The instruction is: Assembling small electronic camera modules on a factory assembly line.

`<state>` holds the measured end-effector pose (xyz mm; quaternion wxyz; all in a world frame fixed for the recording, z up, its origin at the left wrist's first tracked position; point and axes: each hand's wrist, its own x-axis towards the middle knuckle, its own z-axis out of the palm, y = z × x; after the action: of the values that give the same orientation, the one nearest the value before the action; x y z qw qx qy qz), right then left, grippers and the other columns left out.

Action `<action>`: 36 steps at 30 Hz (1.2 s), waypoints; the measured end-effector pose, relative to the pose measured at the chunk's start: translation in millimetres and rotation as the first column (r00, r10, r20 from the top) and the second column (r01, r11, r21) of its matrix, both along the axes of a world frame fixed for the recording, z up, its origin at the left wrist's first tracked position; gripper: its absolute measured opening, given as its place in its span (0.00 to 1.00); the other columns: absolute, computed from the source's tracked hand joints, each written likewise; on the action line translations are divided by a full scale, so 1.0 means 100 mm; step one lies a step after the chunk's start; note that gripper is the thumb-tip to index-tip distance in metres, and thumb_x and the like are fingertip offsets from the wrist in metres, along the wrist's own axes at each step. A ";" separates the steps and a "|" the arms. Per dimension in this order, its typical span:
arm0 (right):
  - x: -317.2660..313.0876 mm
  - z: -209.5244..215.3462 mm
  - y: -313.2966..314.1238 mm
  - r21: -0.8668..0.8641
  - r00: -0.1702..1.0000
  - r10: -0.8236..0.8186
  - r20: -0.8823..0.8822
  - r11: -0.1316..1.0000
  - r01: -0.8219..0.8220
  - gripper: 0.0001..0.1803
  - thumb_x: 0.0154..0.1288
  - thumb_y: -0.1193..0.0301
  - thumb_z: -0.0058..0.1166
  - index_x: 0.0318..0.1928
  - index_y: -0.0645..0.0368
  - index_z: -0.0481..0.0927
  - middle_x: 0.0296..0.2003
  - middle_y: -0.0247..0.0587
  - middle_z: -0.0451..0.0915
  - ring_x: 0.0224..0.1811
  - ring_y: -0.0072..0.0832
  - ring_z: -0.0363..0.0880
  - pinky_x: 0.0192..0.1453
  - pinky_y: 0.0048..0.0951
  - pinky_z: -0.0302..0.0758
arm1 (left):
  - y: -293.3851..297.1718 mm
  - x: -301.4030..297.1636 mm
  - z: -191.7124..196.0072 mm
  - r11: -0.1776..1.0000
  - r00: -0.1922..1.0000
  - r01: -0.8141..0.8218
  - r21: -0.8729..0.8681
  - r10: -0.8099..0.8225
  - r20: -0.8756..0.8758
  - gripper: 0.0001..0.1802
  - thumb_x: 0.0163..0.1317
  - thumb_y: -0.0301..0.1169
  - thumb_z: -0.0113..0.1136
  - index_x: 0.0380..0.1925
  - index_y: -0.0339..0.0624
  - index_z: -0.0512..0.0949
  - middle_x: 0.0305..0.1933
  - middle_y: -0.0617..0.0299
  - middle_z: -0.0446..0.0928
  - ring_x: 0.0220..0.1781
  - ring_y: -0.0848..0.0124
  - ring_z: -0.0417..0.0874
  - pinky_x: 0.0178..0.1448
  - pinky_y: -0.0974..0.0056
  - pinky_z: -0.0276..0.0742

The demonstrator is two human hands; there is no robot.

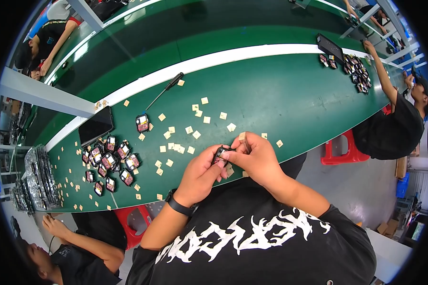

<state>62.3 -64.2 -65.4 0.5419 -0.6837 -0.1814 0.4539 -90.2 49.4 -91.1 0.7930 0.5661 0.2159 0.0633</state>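
Close to my body, over the table's near edge, my left hand is closed round a small black watch-like case. The thumb of my right hand presses on that case, and its other fingers are curled. A small square cream paper piece shows at my right index finger. Fingers hide much of the case, so what lies inside it cannot be made out. On the left of the table is a heap of similar black cases with reddish and white insides. Another case lies apart, by the tip of a long screwdriver.
Many square paper pieces are scattered on the green table. A black tray stands by the heap, with stacked clear plastic trays farther left. Co-workers sit at both sides; more cases and a tray are far right.
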 end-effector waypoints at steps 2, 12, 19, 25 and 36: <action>0.05 -0.04 0.00 -0.049 0.999 0.048 0.008 0.998 -0.048 0.12 0.65 0.75 0.70 0.35 0.61 0.76 0.23 0.27 0.75 0.26 0.11 0.69 0.29 0.20 0.67 | 0.03 -0.01 -0.01 0.998 0.999 0.035 -0.045 -0.035 0.004 0.18 0.76 0.26 0.49 0.63 0.34 0.72 0.42 0.65 0.77 0.37 0.78 0.78 0.40 0.72 0.75; 0.19 -0.03 0.03 0.005 0.978 0.183 -0.099 0.983 -0.183 0.10 0.67 0.73 0.68 0.34 0.59 0.78 0.25 0.26 0.75 0.25 0.11 0.66 0.28 0.19 0.64 | 0.03 0.01 0.01 0.996 1.000 0.030 -0.089 -0.030 -0.001 0.18 0.76 0.26 0.52 0.63 0.34 0.74 0.42 0.66 0.78 0.36 0.80 0.78 0.38 0.73 0.75; 0.34 -0.11 -0.24 0.072 0.926 0.077 -0.369 0.996 -0.055 0.10 0.75 0.65 0.59 0.42 0.59 0.80 0.31 0.29 0.79 0.25 0.12 0.68 0.26 0.17 0.61 | -0.05 0.04 0.02 0.983 0.986 -0.133 -0.125 0.118 -0.118 0.18 0.74 0.22 0.55 0.62 0.32 0.75 0.43 0.55 0.85 0.30 0.79 0.79 0.34 0.73 0.78; 0.48 -0.09 -0.41 0.063 0.945 -0.007 -0.328 0.998 0.029 0.08 0.77 0.67 0.56 0.42 0.59 0.80 0.31 0.30 0.78 0.25 0.12 0.69 0.26 0.16 0.62 | 0.01 0.01 0.04 0.989 0.985 -0.087 -0.120 0.068 -0.159 0.20 0.74 0.22 0.54 0.64 0.30 0.74 0.44 0.51 0.86 0.29 0.79 0.79 0.33 0.72 0.79; 0.42 -0.06 -0.36 -0.017 0.984 0.057 -0.169 0.998 -0.061 0.10 0.77 0.65 0.58 0.43 0.60 0.79 0.29 0.28 0.78 0.24 0.11 0.68 0.25 0.17 0.63 | 0.12 -0.10 0.63 1.000 0.993 0.012 -0.022 -0.015 -0.120 0.30 0.67 0.16 0.45 0.71 0.26 0.67 0.51 0.47 0.84 0.32 0.77 0.79 0.36 0.71 0.80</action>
<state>104.4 -99.8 -71.2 0.5341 -0.6432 -0.1503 0.5277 -100.5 61.0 -28.0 0.7851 0.5618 0.2599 0.0215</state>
